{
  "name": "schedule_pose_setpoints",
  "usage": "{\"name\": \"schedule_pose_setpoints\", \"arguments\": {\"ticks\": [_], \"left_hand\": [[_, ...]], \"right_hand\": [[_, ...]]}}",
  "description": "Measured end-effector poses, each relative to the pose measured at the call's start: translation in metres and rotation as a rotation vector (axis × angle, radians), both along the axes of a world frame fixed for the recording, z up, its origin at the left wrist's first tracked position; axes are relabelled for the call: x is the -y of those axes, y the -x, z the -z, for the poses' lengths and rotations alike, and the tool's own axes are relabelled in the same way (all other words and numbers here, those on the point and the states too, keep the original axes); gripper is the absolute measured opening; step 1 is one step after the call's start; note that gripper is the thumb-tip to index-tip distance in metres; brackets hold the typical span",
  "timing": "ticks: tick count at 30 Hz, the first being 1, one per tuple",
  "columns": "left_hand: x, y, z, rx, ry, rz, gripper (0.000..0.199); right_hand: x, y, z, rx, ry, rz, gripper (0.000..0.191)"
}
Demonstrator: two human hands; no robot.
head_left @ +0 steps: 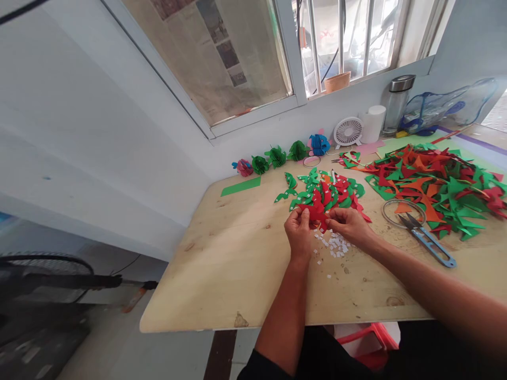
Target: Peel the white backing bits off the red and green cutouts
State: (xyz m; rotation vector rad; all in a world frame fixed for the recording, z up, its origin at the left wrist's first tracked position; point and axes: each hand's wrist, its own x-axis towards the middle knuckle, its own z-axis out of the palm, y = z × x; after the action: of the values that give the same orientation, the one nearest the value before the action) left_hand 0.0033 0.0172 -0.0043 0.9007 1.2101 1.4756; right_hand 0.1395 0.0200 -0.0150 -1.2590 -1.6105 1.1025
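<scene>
2 hands (298,232) (347,224) pinching red paper cutout (315,215), white squares (337,244) just beside, wooden table (225,264)

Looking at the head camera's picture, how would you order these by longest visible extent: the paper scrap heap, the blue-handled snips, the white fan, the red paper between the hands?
1. Scrap heap
2. Snips
3. White fan and red paper: too alike to rank, the paper being partly covered.

No lettering seems legible here.
</scene>
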Motion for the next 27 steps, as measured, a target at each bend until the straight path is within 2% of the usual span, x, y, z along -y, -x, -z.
{"name": "schedule_pose_setpoints", "arguments": {"ticks": [11, 18, 23, 27], "left_hand": [[0.001, 0.0, -0.005, 0.064, 0.085, 0.159, 0.032], [0.003, 0.002, -0.004, 0.023, 0.158, 0.339, 0.026], [0.003, 0.002, -0.003, 0.037, 0.162, 0.35, 0.027], [0.003, 0.001, -0.003, 0.01, 0.108, 0.326, 0.025]], "right_hand": [[0.005, 0.001, -0.022, -0.142, 0.064, 0.149, 0.022], [0.005, -0.001, -0.023, -0.138, 0.029, 0.177, 0.022], [0.005, -0.001, -0.024, -0.146, 0.0, 0.195, 0.026], [0.006, 0.0, -0.025, -0.168, 0.012, 0.139, 0.028]]}}
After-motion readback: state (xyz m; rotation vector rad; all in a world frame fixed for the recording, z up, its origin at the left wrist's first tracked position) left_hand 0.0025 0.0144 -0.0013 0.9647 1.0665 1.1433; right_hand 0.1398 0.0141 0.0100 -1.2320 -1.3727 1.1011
